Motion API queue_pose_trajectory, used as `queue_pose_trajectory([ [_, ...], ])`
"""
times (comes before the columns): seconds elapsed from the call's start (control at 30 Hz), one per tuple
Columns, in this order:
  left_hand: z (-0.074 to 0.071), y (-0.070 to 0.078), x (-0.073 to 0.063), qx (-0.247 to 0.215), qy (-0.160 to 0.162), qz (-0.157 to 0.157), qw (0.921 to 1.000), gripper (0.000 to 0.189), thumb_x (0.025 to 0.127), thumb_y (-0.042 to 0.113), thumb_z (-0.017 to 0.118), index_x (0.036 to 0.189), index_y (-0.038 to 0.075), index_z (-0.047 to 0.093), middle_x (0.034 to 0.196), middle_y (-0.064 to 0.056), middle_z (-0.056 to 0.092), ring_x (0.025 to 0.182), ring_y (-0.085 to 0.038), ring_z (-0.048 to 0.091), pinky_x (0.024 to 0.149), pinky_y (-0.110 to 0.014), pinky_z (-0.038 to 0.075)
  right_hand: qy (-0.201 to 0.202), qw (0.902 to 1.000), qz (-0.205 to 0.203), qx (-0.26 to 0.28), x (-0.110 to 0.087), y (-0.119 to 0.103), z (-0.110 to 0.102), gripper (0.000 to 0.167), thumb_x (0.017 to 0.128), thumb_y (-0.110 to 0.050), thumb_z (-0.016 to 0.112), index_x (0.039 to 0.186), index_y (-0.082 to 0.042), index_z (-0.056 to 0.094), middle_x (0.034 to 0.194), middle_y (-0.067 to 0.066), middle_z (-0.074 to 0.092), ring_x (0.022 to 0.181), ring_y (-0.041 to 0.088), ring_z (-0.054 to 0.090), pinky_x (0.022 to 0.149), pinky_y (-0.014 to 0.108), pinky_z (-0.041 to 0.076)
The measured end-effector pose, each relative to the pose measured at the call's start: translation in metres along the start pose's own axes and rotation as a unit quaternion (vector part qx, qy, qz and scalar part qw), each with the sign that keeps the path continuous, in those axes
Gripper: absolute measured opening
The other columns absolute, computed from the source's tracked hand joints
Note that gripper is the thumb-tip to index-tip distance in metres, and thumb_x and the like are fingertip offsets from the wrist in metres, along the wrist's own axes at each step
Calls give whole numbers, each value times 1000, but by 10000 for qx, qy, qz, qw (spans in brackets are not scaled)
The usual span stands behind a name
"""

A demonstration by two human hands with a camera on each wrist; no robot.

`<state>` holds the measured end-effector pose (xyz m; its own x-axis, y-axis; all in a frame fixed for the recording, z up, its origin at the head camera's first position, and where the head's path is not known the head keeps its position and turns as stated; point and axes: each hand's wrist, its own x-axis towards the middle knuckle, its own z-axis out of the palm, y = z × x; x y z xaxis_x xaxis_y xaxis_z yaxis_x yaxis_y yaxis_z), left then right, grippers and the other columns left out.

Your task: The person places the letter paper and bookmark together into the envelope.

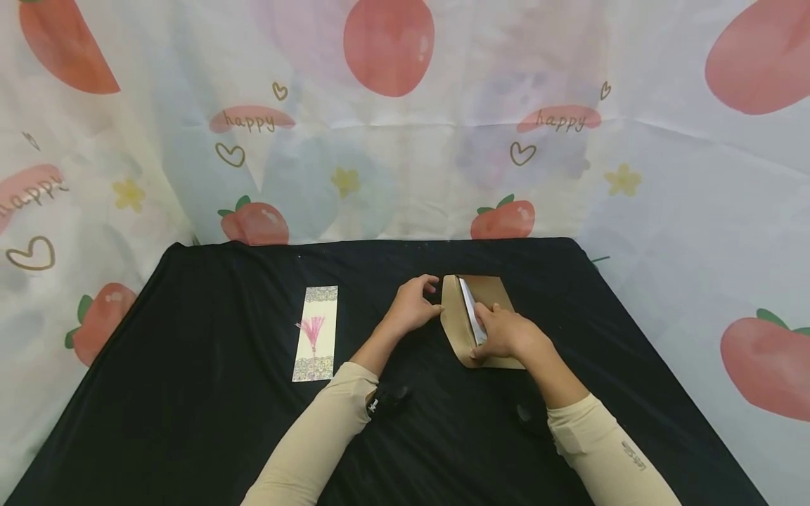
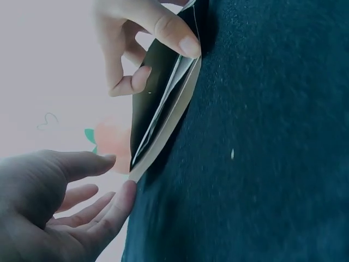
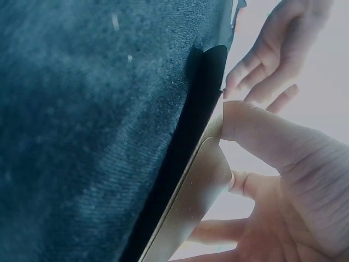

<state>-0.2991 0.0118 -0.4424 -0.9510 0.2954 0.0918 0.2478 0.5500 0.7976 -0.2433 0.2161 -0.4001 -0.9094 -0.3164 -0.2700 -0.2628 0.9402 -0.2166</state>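
A brown paper envelope [image 1: 492, 287] lies on the black cloth with its flap [image 1: 457, 320] spread out to the left. A folded white paper [image 1: 470, 306] sticks out along its mouth. My right hand [image 1: 509, 330] grips the envelope at the mouth, thumb near the lower end and fingers bent over the pocket. In the left wrist view, the right thumb [image 2: 188, 46] lies against the mouth beside the paper. My left hand [image 1: 411, 306] is at the flap's left edge with fingers loosely curved, a fingertip [image 2: 130, 188] right at the flap's tip.
To the left lies a cream card [image 1: 323, 306] with lace-patterned ends and a pink tassel [image 1: 313, 329]. Black cloth [image 1: 209, 386] covers the table. Behind and at both sides hangs a pale curtain [image 1: 411, 169] printed with peaches and hearts.
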Motion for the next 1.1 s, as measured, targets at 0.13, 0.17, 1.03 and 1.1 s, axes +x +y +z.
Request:
queue_pose_trajectory([
  [0.13, -8, -2, -8, 15, -76, -24, 10000, 54, 92, 9, 80, 141, 3, 59, 124, -15, 65, 91, -23, 71, 76, -32, 56, 23, 10000, 17, 4, 0, 0, 1, 58, 78, -35, 91, 108, -8, 50, 110, 24, 55, 83, 35, 58, 73, 50, 49],
  [0.17, -10, -3, -11, -46, -108, -32, 9999, 54, 92, 8, 80, 141, 2, 59, 125, -15, 64, 90, -22, 71, 76, -33, 57, 22, 10000, 23, 6, 0, 0, 2, 58, 77, -35, 91, 107, -8, 50, 109, 23, 55, 83, 35, 58, 72, 50, 49],
  [1.03, -87, -45, -67, 177, 113, -129, 9997, 44, 95, 10, 77, 136, 1, 62, 127, -15, 64, 93, -26, 69, 75, -40, 57, 53, 9999, -30, 100, -3, -1, 1, 56, 79, -34, 90, 105, -9, 48, 103, 18, 52, 79, 32, 55, 69, 46, 46],
  [1.1, -95, -50, -71, 246, 132, -161, 9995, 44, 95, 9, 76, 136, 0, 62, 127, -17, 64, 94, -28, 69, 75, -42, 57, 52, 9999, -13, 112, -3, -1, 1, 55, 79, -33, 90, 106, -9, 48, 105, 19, 53, 80, 32, 56, 70, 46, 47],
])
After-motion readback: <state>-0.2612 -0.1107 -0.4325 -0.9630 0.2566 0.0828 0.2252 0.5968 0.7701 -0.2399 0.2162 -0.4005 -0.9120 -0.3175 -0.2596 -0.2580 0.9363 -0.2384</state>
